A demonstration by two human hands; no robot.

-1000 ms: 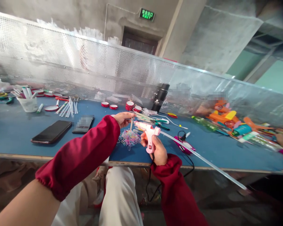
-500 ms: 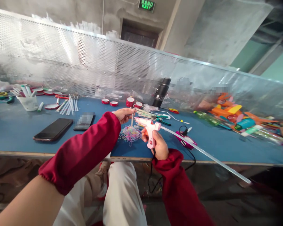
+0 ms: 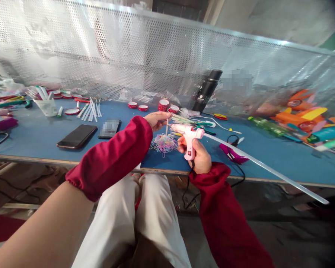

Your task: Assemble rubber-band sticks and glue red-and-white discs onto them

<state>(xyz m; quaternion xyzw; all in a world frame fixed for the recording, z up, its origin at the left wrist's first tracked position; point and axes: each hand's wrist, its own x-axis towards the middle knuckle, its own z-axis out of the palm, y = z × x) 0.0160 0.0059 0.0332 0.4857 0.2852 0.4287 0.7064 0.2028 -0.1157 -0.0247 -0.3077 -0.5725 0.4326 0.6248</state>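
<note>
L hand [image 3: 158,120] pinches the top of a thin stick [image 3: 167,127] btwn thumb & fingers; stick stands approx. upright, lower end down at a multicolored tangle [image 3: 164,145] of loops on the blue table [image 3: 39,141], near its front edge. R hand [image 3: 201,156] has its fingers wrapped round the grip of a pink glue gun [image 3: 190,144], held just right of the stick & above the table. Nozzle points left at the stick; too small to tell if it touches. A long clear glue rod [image 3: 265,166] sticks out the gun's back, slanting down to the right past the table edge. Black cord [image 3: 186,191] hangs from the grip.

Behind the hands: pliers [image 3: 209,128], red tape rolls [image 3: 163,104] & a black flask [image 3: 208,91], tilted in view, by the mesh screen [image 3: 120,56]. To the L: dark phone [image 3: 77,136] lying flat, white glue sticks [image 3: 93,111] in a loose fan, cup [image 3: 47,107] w/ pens. To the R: purple pouch [image 3: 234,154] near R hand; farther off, green bottle [image 3: 265,126] & orange toy [image 3: 298,115].
</note>
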